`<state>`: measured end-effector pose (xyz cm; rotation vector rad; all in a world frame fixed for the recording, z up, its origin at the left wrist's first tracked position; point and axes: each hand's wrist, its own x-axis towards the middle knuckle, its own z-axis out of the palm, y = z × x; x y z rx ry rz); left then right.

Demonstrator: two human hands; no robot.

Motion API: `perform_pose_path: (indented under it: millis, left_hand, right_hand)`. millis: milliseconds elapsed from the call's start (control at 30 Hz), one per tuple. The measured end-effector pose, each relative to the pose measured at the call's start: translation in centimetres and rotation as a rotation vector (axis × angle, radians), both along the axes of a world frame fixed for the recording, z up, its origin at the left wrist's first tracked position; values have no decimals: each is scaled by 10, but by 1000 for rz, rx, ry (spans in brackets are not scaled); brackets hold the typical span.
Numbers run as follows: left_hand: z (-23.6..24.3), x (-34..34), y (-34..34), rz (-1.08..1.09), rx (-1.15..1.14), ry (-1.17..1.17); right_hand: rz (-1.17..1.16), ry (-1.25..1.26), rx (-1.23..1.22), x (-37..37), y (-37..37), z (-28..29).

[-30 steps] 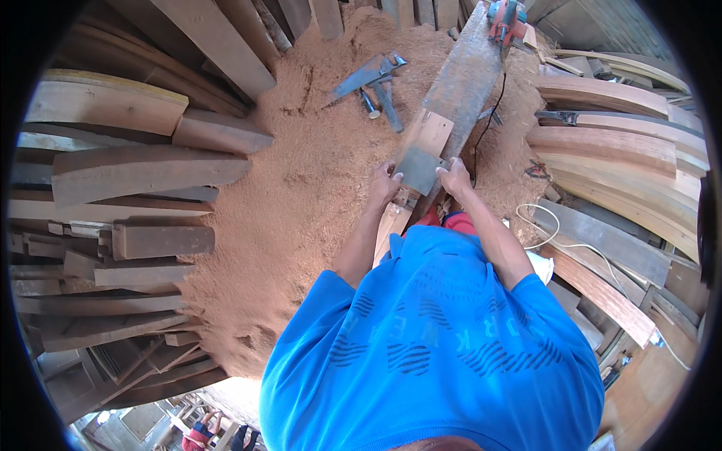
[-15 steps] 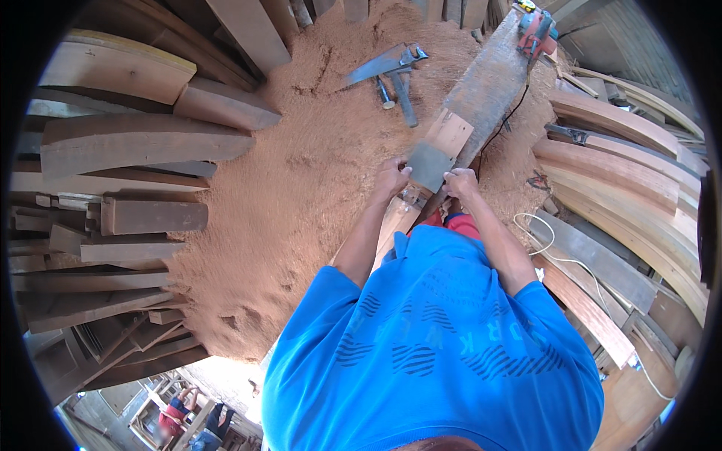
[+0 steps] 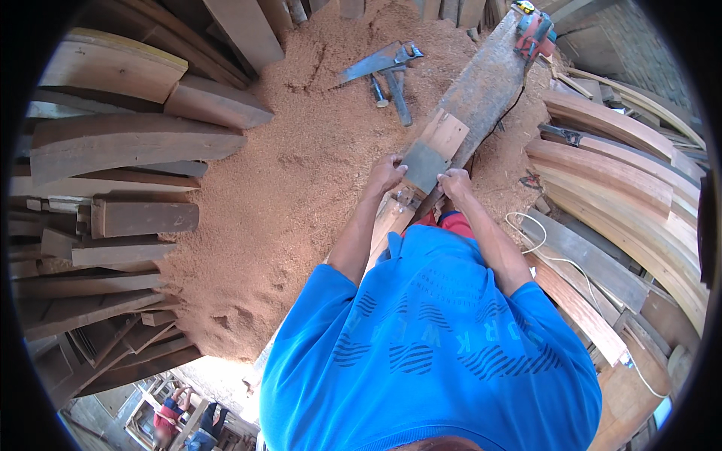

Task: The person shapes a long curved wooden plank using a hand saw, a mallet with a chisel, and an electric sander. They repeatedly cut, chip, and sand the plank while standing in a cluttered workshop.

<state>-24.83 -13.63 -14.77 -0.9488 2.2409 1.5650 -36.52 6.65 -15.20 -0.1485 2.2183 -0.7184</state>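
Observation:
My left hand and my right hand grip the near end of a short wooden piece, pale brown with a grey patch, one hand on each side. The piece lies on a long grey plank that runs away toward the upper right. Below my hands a lighter wooden board slopes down toward my body. My blue shirt fills the lower middle of the view.
Sawdust covers the floor. A handsaw and a hammer lie on it at the top. A red power tool sits at the plank's far end. Stacked timber stands at left, curved boards at right, with a white cord.
The view has shifted slightly, so the plank and tools sit higher in the frame. My hands have stayed on the near end of the wooden piece.

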Motion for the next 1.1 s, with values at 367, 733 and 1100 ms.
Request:
perform_pose_path:
  millis: [367,733,1100]
  left_hand:
    - [4,-6,-6,18,136,31]
    - [-14,-25,-9,3,79,35]
    - [-3,-23,-15,22,67,-46]
  right_hand:
    - [-56,103,12,7,0,-18]
    - [99,131,35,1,-9,-2]
    - [210,147,83,2,-13,-1]
